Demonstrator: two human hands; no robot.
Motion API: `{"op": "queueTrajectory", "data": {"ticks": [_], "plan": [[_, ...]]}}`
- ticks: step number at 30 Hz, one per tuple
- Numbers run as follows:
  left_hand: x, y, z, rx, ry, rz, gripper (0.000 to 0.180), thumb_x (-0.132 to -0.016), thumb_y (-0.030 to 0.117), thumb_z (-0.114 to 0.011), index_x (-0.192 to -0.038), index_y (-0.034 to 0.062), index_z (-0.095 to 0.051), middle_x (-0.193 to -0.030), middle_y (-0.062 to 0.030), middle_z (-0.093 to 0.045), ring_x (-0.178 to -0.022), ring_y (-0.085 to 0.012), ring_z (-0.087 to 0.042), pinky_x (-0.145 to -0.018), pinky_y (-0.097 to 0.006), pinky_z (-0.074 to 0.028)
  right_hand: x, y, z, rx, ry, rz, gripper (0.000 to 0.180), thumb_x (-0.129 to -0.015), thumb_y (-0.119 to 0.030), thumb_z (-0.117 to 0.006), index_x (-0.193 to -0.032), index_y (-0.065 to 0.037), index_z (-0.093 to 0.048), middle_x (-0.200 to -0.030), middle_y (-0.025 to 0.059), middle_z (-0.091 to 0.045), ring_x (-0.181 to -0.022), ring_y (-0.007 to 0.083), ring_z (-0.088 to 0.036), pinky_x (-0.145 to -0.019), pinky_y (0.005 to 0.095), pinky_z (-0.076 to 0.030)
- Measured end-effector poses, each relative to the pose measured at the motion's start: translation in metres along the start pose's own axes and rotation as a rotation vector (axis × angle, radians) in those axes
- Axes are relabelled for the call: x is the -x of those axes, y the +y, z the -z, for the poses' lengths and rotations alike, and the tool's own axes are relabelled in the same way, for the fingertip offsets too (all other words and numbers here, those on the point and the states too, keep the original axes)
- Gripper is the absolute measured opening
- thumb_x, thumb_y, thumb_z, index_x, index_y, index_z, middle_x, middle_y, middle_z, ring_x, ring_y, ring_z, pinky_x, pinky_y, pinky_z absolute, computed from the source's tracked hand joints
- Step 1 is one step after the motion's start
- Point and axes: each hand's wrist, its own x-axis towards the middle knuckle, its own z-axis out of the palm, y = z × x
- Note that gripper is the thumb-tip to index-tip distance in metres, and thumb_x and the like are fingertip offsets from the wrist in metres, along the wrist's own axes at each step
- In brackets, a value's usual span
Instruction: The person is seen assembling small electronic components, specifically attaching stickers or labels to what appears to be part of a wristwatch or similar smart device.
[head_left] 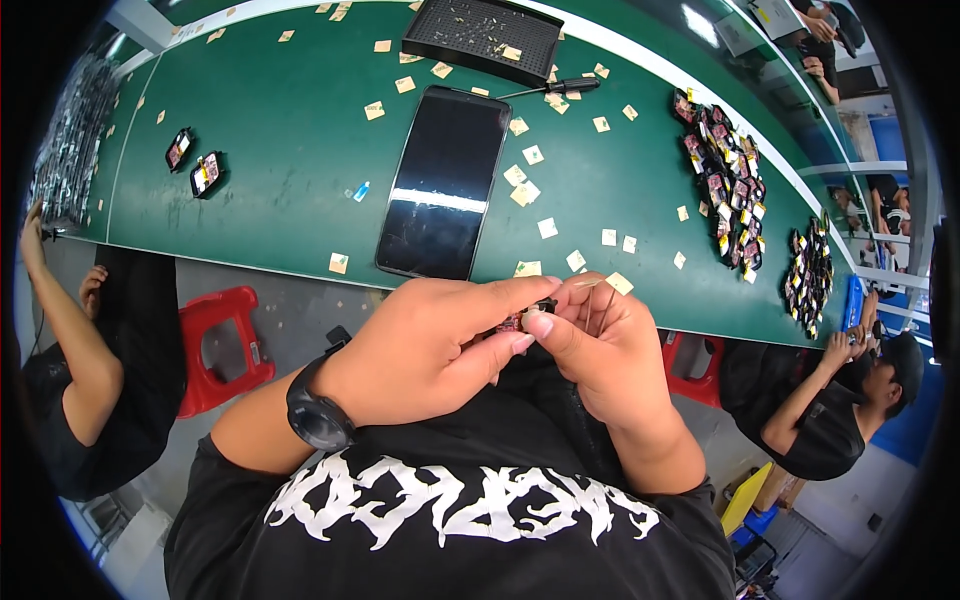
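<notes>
Close to the near edge of the green table, my two hands meet over a small black casing with a reddish circuit board (510,323). My left hand (420,335), with a black watch on its wrist, grips the casing from the left between thumb and fingers. The thumb and fingers of my right hand (605,340) pinch its other end. Thin metallic prongs (590,305) show among the right fingers; their kind is unclear. A cream square sticker (620,284) appears at the right fingertips, though I cannot tell whether it touches them. Much of the casing is hidden by my fingers.
A large black-screened tablet (443,185) lies ahead. Behind it are a black tray (480,40) and a screwdriver (572,87). Cream stickers (547,228) are scattered around. Similar casings form piles (728,185) at right; two casings (207,174) sit left. People work on both sides.
</notes>
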Motion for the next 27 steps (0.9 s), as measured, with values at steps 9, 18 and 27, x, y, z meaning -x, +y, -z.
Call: {"op": "queueTrajectory", "data": {"ticks": [9,18,27], "plan": [[0.005,0.007,0.008,0.316,-0.078,0.262,0.04,-0.097,-0.004,-0.056,-0.136,0.0004,-0.06,-0.082,-0.0064,-0.069,-0.064,-0.0105,-0.068,-0.056,-0.025,-0.055,0.009,-0.005,0.002,-0.045,-0.164,-0.1,0.018,-0.1,-0.008,-0.063,-0.114,0.004,-0.06,-0.101,0.0064,-0.068,-0.085,0.0074,-0.06,-0.073,0.0224,-0.048],[0.009,0.004,0.017,0.284,-0.19,0.211,0.051,-0.099,0.001,-0.051,-0.149,-0.0008,-0.044,-0.09,-0.0083,-0.069,-0.073,-0.0132,-0.068,-0.067,-0.027,-0.057,0.013,-0.002,-0.002,-0.073,-0.121,-0.002,0.02,-0.1,-0.004,-0.062,-0.119,0.001,-0.061,-0.1,0.006,-0.068,-0.085,0.0082,-0.059,-0.073,0.0238,-0.046],[0.014,0.002,0.022,0.102,-0.27,-0.05,0.065,-0.09,0.002,-0.047,-0.154,-0.0064,-0.033,-0.105,-0.0147,-0.067,-0.081,-0.0229,-0.068,-0.075,-0.035,-0.056,0.016,0.0,-0.006,-0.117,-0.143,0.097,0.022,-0.098,0.005,-0.061,-0.119,0.001,-0.056,-0.099,0.0065,-0.067,-0.089,0.0085,-0.062,-0.073,0.0245,-0.048]]}}
